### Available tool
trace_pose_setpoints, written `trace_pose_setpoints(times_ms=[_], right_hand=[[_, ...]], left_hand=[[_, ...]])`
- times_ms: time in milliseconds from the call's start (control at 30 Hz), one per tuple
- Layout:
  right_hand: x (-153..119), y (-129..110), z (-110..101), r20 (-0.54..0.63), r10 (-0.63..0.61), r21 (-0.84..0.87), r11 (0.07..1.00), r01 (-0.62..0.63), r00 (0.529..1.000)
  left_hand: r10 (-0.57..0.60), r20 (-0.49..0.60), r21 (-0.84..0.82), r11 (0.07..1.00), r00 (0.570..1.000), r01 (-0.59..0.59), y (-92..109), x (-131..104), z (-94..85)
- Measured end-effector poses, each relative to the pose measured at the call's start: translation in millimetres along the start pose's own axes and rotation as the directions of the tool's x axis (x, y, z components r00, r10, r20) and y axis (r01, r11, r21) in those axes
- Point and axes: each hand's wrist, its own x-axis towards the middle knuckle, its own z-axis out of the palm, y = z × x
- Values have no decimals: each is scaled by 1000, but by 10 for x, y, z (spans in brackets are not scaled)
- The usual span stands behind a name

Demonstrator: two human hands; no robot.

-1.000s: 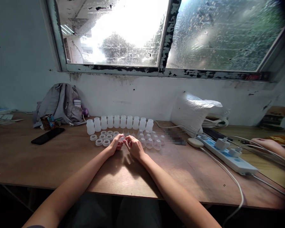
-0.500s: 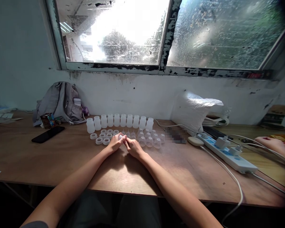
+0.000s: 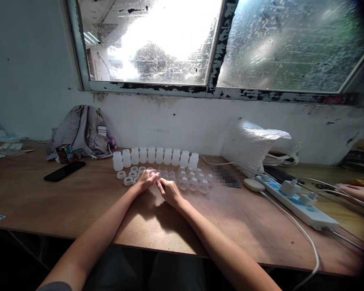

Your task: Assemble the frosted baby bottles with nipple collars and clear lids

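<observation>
My left hand (image 3: 144,181) is closed around a small whitish screw ring (image 3: 152,174), partly hidden by the fingers. Against it, my right hand (image 3: 170,191) has thumb and finger pinched together; what they hold, if anything, is too small to make out. Behind both hands stands a row of frosted baby bottle bodies (image 3: 151,154), upright and without tops. More screw rings (image 3: 128,181) lie flat beside and behind my left hand. Clear bottle nipples (image 3: 172,174) stand just beyond my right hand, and transparent domed caps (image 3: 193,184) are grouped to its right.
A power strip (image 3: 303,210) with plugs and white cables lies right, near a round cream-coloured puck (image 3: 254,184). A white plastic bag (image 3: 245,145) leans on the wall. Left are a phone (image 3: 64,171), small box (image 3: 64,153) and backpack (image 3: 81,131). Another person's hand (image 3: 358,192) is far right.
My hands have drawn slightly apart, the right fingers shifting off the ring in my left hand. The view has turned a little left. The other person's hand has moved slightly.
</observation>
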Motion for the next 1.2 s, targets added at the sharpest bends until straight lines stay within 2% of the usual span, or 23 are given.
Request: trace_pose_setpoints(times_ms=[133, 200, 233, 300, 367, 467, 567, 633, 700, 767, 867, 933, 1000, 1100, 1200], right_hand=[[-8, 101, -39, -51, 34, 33, 999, -33, 998], [-8, 156, -70, -98, 74, 45, 997, -70, 992], [-7, 180, -84, -119, 97, 48, 995, -92, 988], [-3, 219, -103, -143, 137, 45, 990, -132, 980], [3, 242, -101, -146, 165, 36, 986, -162, 975], [9, 252, -70, -124, 168, 44, 986, -163, 978], [11, 241, -45, -104, 125, 85, 990, -116, 987], [12, 227, -46, -108, 106, 103, 990, -95, 988], [13, 214, -56, -116, 102, 109, 990, -90, 988], [15, 203, -65, -125, 98, 110, 990, -85, 987], [21, 193, -71, -144, 92, 104, 992, -77, 985], [25, 192, -72, -165, 97, 104, 991, -81, 982], [28, 193, -76, -182, 115, 109, 989, -96, 977], [30, 192, -91, -193, 142, 124, 985, -119, 971], [43, 195, -109, -223, 179, 190, 972, -137, 958]], left_hand=[[8, 7, 20, 1000, 1000, -8, 42, -31, -23], [45, -28, -17, 999, 999, -45, 25, -26, -71], [55, -77, -34, 998, 995, -58, 0, -14, -106], [35, -246, -34, 998, 969, -45, -90, 19, -199], [-20, -462, 9, 1000, 887, 28, -225, 54, -320], [-68, -712, 73, 983, 699, 171, -473, 73, -526], [-109, -836, 77, 947, 538, 311, -729, 41, -693], [-185, -856, 21, 920, 483, 391, -892, 6, -753], [-300, -834, -67, 888, 463, 456, -1041, -20, -773], [-421, -781, -160, 849, 462, 503, -1170, -29, -767], [-512, -687, -229, 826, 515, 515, -1311, -8, -746], [-507, -654, -227, 840, 562, 493, -1367, 15, -738], [-496, -643, -218, 849, 584, 481, -1395, 32, -737], [-502, -651, -206, 838, 568, 505, -1378, 34, -751], [-497, -705, -192, 821, 506, 538, -1253, 19, -773]])
